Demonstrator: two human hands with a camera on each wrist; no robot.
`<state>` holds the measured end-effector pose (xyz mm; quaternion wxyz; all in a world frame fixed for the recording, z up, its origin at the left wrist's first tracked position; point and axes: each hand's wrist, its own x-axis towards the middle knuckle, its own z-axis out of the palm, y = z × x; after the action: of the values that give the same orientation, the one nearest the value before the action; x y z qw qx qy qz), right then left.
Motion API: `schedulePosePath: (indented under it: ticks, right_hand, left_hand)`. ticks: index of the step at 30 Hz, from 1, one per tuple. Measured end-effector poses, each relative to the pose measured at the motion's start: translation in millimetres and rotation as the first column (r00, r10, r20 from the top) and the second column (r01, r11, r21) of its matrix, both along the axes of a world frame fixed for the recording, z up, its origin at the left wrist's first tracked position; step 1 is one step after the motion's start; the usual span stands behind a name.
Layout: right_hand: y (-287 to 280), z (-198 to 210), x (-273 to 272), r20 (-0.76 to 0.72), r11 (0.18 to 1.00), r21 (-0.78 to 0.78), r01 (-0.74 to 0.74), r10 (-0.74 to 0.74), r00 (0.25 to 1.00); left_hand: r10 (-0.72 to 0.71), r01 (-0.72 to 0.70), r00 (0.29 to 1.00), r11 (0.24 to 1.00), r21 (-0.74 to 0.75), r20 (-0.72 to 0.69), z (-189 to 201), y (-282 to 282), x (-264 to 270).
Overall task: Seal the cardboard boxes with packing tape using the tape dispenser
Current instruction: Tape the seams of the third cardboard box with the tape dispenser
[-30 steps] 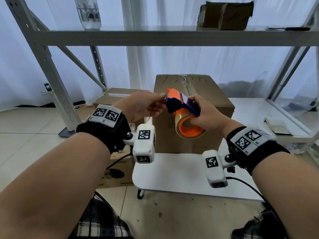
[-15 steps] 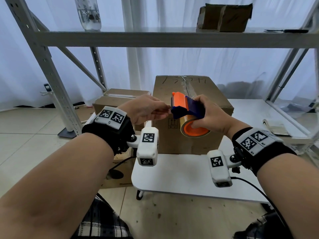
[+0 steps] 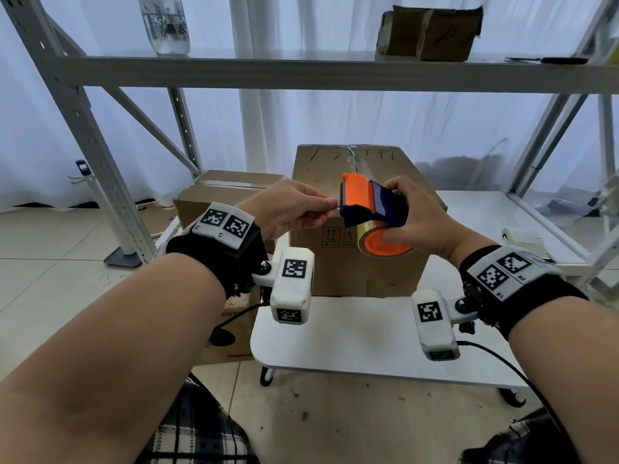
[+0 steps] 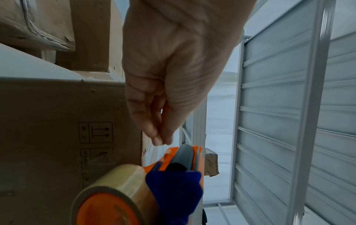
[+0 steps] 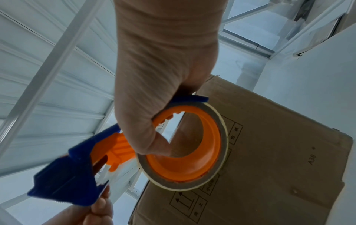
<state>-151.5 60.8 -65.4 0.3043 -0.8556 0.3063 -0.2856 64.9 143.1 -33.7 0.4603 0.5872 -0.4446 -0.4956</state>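
While a large cardboard box (image 3: 361, 209) stands on the white counter (image 3: 351, 336), the head view shows the right hand (image 3: 418, 222) gripping an orange-and-blue tape dispenser (image 3: 371, 205) in front of that box. The left hand (image 3: 288, 209) pinches at the dispenser's cutter end. In the left wrist view, fingertips (image 4: 159, 137) meet just above the dispenser. In the right wrist view, the thumb hooks into the tape roll's (image 5: 221, 137) orange core, before the box.
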Motion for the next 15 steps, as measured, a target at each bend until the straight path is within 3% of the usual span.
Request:
schedulePosePath:
  ticks: [5,10,15]
  right_hand:
    - [1,2,-4,-0.026,1.0,-0.01,0.014,-0.014,1.0]
    - [-5,-2,-13,-0.165,0.999,-0.028,0.04,-0.044,0.985]
    - [1,-3,2,-0.299,0.991,-0.135,0.02,-0.06,0.952]
  left_hand:
    - [0.076,-0.066,0.987,0.995,-0.07,0.145,-1,-3,4]
    - [0.202,-0.176,0.949,0.976,-0.124,0.241,-2,-2,17]
    - [0.276,-0.198,0.86,0.956,-0.217,0.429,-13,-12,10]
